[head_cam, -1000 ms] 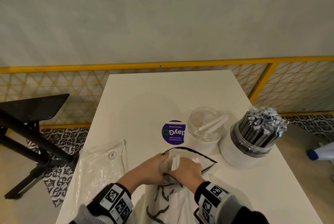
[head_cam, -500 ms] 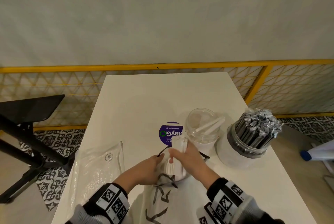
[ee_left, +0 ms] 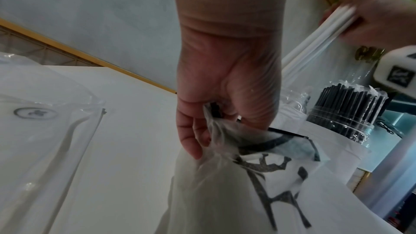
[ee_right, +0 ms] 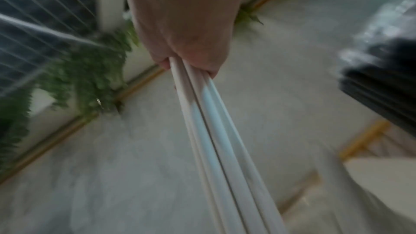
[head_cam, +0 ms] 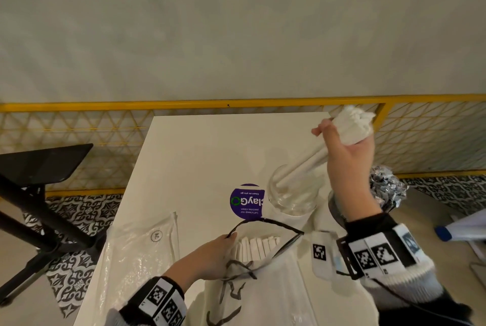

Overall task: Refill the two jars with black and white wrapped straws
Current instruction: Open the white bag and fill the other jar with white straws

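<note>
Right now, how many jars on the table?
2. The clear jar stands beside the purple sticker, with the right hand lowering white straws into it. The jar of black straws stands to its right, partly hidden behind that forearm in the head view.

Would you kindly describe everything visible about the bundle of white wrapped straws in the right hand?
The bundle of white wrapped straws is a handful of long, thin straws in matte white paper sleeves. The right hand holds it near the top in a closed grip, crumpled wrapper ends fanning out above the fist. It tilts, lower ends angled down to the left into the mouth of the clear jar, which stands beside the jar of black straws. The right wrist view shows the straws lying parallel and close together. How far in they reach is unclear.
</note>
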{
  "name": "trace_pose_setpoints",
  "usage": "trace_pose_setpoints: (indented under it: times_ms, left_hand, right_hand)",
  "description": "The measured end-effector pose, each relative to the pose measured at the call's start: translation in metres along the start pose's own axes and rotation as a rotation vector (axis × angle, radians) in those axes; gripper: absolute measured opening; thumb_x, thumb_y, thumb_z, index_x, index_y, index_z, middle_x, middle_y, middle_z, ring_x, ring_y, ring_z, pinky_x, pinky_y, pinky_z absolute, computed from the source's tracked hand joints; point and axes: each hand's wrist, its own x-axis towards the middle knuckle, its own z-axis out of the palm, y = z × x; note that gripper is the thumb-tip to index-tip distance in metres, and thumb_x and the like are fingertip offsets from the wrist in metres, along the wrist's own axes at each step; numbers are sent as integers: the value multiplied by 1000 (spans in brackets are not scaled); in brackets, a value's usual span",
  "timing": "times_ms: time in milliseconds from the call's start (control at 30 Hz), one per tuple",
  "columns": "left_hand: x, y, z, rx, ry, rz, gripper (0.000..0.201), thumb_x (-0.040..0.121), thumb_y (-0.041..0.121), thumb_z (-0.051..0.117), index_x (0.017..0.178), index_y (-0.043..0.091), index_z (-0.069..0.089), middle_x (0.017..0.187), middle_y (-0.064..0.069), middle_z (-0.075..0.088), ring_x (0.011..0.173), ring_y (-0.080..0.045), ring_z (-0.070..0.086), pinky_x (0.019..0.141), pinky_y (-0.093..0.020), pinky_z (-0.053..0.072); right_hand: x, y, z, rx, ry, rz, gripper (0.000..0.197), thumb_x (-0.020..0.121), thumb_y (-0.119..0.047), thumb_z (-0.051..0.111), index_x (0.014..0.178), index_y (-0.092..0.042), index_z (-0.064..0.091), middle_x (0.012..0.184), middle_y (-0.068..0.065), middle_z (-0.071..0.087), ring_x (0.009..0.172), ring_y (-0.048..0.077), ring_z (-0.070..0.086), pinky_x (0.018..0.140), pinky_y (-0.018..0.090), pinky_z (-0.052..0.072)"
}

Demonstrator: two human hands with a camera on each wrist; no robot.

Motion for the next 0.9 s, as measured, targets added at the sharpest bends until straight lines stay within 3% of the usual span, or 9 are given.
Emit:
trace_pose_setpoints:
  times_ms: [67,167,300,367,433,500,567,700,900]
  left_hand:
    - [0,-1,0,2,-2,2,76,90,8,47,151,17,2,158,-5,17,141,-23,29,113,-29,29]
    - [0,-3,0,-2,-6,-4,77,90,11,49,151,17,3,158,-5,17,141,-22,29,113,-29,28]
    - [-2,-4,-1,-3,-4,-11,76,90,13,50,151,17,5,157,-5,21,138,-23,33,112,-29,31]
    - [-2,-3,-1,-2,0,-13,76,90,12,50,151,17,5,156,-5,22,138,-23,34,111,-28,32]
    - [-3,-2,-1,-1,2,-14,76,90,13,51,151,17,6,156,-5,22,138,-23,34,111,-29,31]
    - [-4,0,-2,0,1,-2,77,90,13,51,151,15,5,156,-7,22,138,-24,34,112,-29,31]
    - [-5,1,-3,1,-1,3,77,90,14,52,151,14,4,156,-7,22,138,-24,34,112,-29,31]
    - [-6,0,-4,-9,-5,-2,77,91,15,51,151,15,3,158,-6,18,140,-23,29,112,-27,27]
    - [-7,1,-4,-18,-16,-21,78,90,9,50,151,17,3,157,-4,19,139,-23,33,111,-28,31]
  right_hand:
    - [-5,30,4,-114,-53,136,27,86,-22,65,105,-3,58,86,1,70,75,8,67,65,19,51]
    - [-15,69,7,-330,-140,241,23,83,-23,70,98,-11,56,82,-3,63,76,18,62,64,29,47]
    - [-20,90,4,-551,-179,-12,49,78,-26,74,120,-14,50,112,2,61,110,21,56,88,35,47]
    - [-18,94,1,-696,-137,-175,58,77,-31,74,125,-12,48,128,11,55,132,27,39,107,43,35]
    - [-16,101,-3,-809,-99,-184,67,75,-39,75,129,-12,46,135,16,47,138,34,28,113,51,23]
    - [-16,106,-4,-789,-145,-66,78,72,-44,76,134,-14,41,138,17,41,133,35,33,110,50,30]
    - [-18,112,-2,-695,-227,45,75,73,-35,77,136,-15,40,136,15,39,125,30,41,102,40,39]
    - [-17,115,4,-666,-296,-37,43,81,-7,66,122,-14,55,119,12,44,102,22,48,91,28,41]
    - [1,94,14,-575,-261,-207,27,79,8,51,98,-9,58,107,3,42,70,6,46,71,19,40]
